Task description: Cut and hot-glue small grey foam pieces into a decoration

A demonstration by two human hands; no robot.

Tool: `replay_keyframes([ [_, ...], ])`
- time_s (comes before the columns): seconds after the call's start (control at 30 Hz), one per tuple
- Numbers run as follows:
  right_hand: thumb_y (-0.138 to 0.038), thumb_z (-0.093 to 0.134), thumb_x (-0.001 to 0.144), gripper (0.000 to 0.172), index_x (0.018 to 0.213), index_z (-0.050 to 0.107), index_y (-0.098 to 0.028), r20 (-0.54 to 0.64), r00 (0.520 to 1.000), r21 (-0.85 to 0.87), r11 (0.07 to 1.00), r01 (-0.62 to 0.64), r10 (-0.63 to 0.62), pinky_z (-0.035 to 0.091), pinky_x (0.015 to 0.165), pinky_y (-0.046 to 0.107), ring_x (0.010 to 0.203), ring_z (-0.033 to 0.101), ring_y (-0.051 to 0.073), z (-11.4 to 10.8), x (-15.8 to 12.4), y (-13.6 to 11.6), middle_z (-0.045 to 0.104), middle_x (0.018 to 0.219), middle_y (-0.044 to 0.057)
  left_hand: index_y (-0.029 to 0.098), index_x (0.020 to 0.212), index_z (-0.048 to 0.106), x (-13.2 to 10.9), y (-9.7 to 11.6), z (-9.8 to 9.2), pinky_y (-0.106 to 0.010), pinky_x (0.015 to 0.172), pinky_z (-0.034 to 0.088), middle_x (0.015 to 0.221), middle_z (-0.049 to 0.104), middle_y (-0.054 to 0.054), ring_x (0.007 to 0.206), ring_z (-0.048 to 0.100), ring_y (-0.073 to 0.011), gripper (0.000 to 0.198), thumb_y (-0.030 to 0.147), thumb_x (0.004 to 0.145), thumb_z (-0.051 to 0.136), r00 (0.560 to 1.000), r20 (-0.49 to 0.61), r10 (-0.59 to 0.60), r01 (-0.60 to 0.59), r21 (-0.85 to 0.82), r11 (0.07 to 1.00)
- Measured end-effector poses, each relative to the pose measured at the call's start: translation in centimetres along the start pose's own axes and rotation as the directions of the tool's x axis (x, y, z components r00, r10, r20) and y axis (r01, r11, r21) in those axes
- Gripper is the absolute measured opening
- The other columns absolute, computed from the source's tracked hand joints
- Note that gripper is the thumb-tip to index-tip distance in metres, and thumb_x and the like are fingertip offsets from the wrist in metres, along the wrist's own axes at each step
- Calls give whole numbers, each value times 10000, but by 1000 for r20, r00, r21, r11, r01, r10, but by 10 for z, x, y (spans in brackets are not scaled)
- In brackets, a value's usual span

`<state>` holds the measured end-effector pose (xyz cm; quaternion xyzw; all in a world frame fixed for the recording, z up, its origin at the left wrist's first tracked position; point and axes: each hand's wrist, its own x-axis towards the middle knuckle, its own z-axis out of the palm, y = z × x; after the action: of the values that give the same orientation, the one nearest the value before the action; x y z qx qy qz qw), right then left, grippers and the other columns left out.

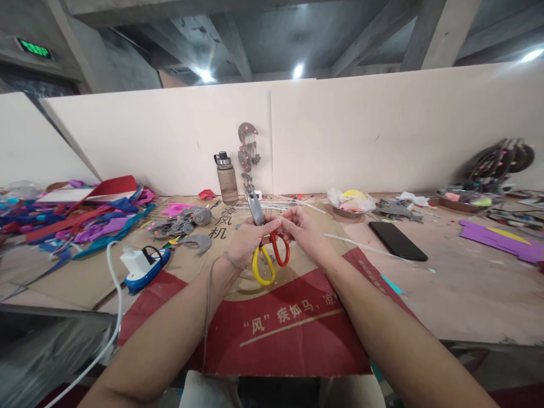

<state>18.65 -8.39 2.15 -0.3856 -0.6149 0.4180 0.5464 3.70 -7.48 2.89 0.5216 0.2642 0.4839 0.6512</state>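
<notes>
My left hand [247,241] is closed round a pair of scissors [264,249] with one yellow and one red handle loop, blades pointing up and away. My right hand [302,231] is closed in a pinch right beside it, fingertips meeting the left hand's near the scissor pivot; what it pinches is too small to name. A thin grey string runs down from my left wrist along the forearm. Both hands hover over a flattened red and brown cardboard box [293,323] with white printed characters.
A clear water bottle [226,177] and a grey hanging felt ornament [247,150] stand by the white back wall. Coloured felt scraps [80,218] lie left, a white charger on a blue power strip [142,265] nearby. A black phone [397,240], metal bowl [349,203] and purple sheet [501,238] lie right.
</notes>
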Motion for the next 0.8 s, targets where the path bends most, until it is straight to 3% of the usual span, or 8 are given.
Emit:
replay_keyframes([
  [0.23,-316,524,845,157,878,393,-236,-11,999,-143,989,45,-47,405,499,238,521,481,90,-1,1,1,493,675,-71,133,703,643,1,-6,2,-289,640,535,656,667,-16,598,633,-141,280,328,615,823,988,-82,129,-121,95,988],
  [0.47,-230,469,845,126,939,386,-220,-19,986,-312,938,151,-165,420,575,252,619,492,105,0,-1,5,480,741,-45,130,745,665,5,-12,-4,-286,658,520,737,685,-43,664,641,-155,302,349,609,824,983,-125,137,-109,206,972],
  [0.7,-189,447,843,151,986,407,-213,-30,984,-321,934,155,-174,430,605,250,689,506,107,4,-3,4,504,839,-9,133,727,673,1,-5,1,-265,652,500,712,672,-34,652,612,-138,272,361,645,796,984,-75,163,-136,283,949],
  [0.8,-241,493,830,170,975,406,-221,-43,991,-219,969,111,-123,419,569,236,659,491,101,7,-2,5,492,824,-22,137,714,676,0,-3,2,-249,637,483,693,659,-23,640,592,-127,260,371,664,780,980,-64,189,-157,339,928],
])
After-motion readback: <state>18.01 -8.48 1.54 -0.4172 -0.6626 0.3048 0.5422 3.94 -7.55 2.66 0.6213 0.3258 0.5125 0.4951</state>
